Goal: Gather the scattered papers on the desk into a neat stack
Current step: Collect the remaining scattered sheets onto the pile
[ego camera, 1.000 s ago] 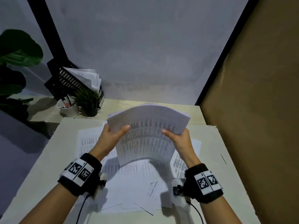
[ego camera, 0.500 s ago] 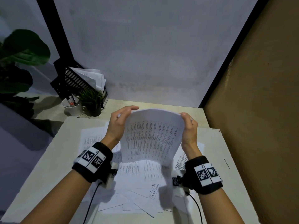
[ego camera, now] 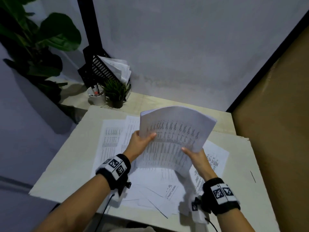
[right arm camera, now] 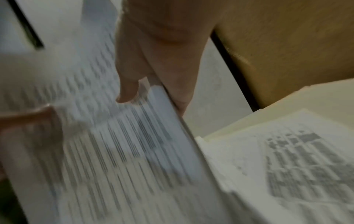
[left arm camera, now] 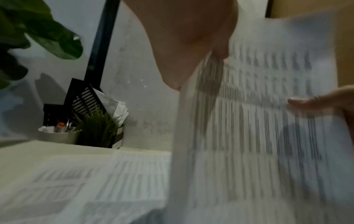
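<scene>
A thick bundle of printed papers [ego camera: 173, 134] is held up above the desk [ego camera: 66, 156], tilted to the right and bowed. My left hand [ego camera: 142, 141] grips its left edge, thumb on the printed face. My right hand [ego camera: 194, 154] grips the lower right edge, thumb on top. The left wrist view shows the bundle [left arm camera: 258, 121] edge-on under my left hand [left arm camera: 201, 50]. In the right wrist view my right hand [right arm camera: 153, 72] pinches the bundle's edge [right arm camera: 172, 136]. Several loose sheets [ego camera: 113, 134] lie spread on the desk below, some overlapping near the front edge [ego camera: 155, 198].
At the back left stand a black mesh file rack [ego camera: 98, 71] with papers, a white pen cup [ego camera: 97, 97] and a small potted plant [ego camera: 117, 92]. A large leafy plant [ego camera: 38, 41] is further left. A brown board wall [ego camera: 275, 114] borders the desk on the right.
Both hands slid from the bundle's top corners back down to its side edges, and the bundle tipped from upright to leaning right. The view also shifted so the desk appears further right.
</scene>
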`<state>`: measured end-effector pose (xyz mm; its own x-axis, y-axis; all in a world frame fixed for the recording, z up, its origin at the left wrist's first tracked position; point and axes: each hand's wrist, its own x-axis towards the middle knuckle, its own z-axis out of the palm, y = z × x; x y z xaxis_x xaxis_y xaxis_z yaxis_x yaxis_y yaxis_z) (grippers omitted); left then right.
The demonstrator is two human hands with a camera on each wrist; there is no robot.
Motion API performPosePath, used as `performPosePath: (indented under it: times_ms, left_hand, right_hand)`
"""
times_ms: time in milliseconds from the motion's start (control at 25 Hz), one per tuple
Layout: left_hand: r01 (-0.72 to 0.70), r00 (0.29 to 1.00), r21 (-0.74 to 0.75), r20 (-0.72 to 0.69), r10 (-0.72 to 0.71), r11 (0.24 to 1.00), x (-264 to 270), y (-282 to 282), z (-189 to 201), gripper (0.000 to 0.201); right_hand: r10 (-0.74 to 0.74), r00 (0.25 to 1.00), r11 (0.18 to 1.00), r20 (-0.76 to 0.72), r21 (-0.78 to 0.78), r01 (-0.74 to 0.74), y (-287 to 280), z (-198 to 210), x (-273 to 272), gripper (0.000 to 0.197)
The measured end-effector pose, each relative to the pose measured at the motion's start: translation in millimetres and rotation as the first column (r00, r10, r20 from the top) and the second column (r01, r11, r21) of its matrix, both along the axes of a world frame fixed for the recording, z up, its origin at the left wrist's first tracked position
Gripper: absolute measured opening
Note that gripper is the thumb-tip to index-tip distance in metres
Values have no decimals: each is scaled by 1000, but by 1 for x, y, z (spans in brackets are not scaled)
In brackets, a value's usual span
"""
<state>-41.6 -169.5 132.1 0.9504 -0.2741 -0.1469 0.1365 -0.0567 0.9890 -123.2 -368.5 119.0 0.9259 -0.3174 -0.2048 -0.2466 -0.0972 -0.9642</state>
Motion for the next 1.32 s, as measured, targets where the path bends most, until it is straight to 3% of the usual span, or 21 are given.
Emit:
performPosePath:
  times_ms: [80, 120, 200, 280, 360, 400, 480, 600, 800, 880, 960, 1080, 1160, 1320]
  left_hand:
    - [156, 985, 132, -89, -145, 979, 4, 15, -32, 26]
    - [162, 984, 193, -108, -143, 968, 9, 27, -48, 33]
    - [8, 994, 357, -105, 32, 934, 22, 60, -79, 45]
    - [-150, 963, 619, -85, 256, 771, 32, 97, -106, 58]
    - [-131, 913, 799, -135, 386, 588, 32, 121, -121, 70]
    - [-123, 883, 816, -169, 437, 565, 32, 127, -124, 74]
    - [-154, 841, 793, -207, 500, 589, 31, 128, -126, 82]
    - [-203, 821, 697, -262, 508, 688, 35, 122, -131, 89]
    - [-126, 907, 492, -295, 301, 862, 33, 109, -130, 43]
    - [-106, 903, 430, -337, 268, 897, 35, 107, -131, 43]
    - [-41, 888, 407, -404, 220, 913, 36, 104, -129, 49]
    - [97, 904, 515, -404, 142, 852, 34, 96, -122, 40]
    - [47, 942, 554, -300, 147, 831, 33, 95, -108, 33]
    - [-126, 973, 498, -108, 206, 858, 38, 112, -68, 21]
  right_hand:
    - [-69, 993, 996, -99, -65, 63, 5, -10, 3, 5]
    - [-130, 983, 988, -129, -96, 118, 4, -11, 6, 7]
    - [-214, 960, 972, -179, -136, 192, -5, -8, 11, 12]
    - [-276, 939, 951, -205, -202, 235, -16, -6, 12, 13]
    - [-304, 919, 926, -249, -305, 223, -23, -13, 10, 17]
    - [-306, 914, 915, -267, -348, 204, -24, -18, 9, 22]
    - [-319, 901, 901, -293, -387, 193, -23, -26, 5, 29]
    - [-329, 888, 894, -321, -408, 184, -15, -32, 5, 31]
    - [-306, 887, 890, -347, -436, 136, -10, -42, 11, 25]
    - [-310, 883, 885, -353, -447, 131, -10, -45, 12, 22]
    - [-323, 876, 882, -357, -450, 141, -10, -47, 11, 16]
    - [-327, 880, 881, -346, -448, 151, -8, -47, 8, 10]
    - [-329, 881, 884, -340, -440, 160, -9, -44, 6, 9]
    - [-362, 875, 866, -321, -464, 188, -17, -40, 1, 10]
